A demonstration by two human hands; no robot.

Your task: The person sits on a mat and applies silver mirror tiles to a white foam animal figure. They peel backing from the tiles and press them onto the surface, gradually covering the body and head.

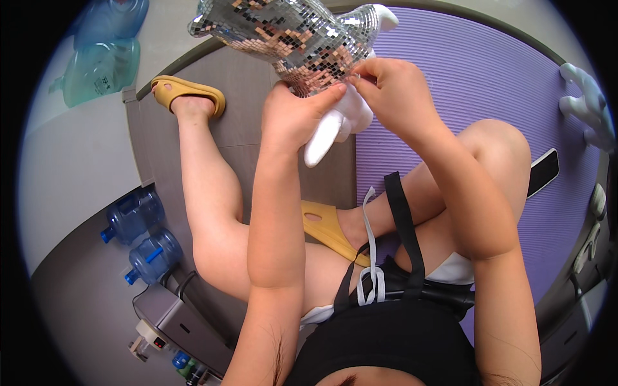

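A white figure covered largely in small silver mirror tiles (pixel 299 38) is at the top middle of the head view, in front of me. Bare white parts (pixel 324 138) stick out at its lower end, and another white tip shows at its upper right. My left hand (pixel 297 113) grips the figure's lower left side, its thumb lying along the edge of the tiles. The thumb and index finger of my right hand (pixel 391 91) are pinched together at the tiled edge on the right; whether a small tile is between them I cannot tell. The figure's underside is hidden.
A purple ribbed mat (pixel 434 53) lies to the right, bearing a phone (pixel 544 172) and a pale figure (pixel 586 106). Large blue water bottles (pixel 154 255) lie at the left, near a grey box-shaped appliance (pixel 181 323). Yellow slippers (pixel 193 92) are on my feet.
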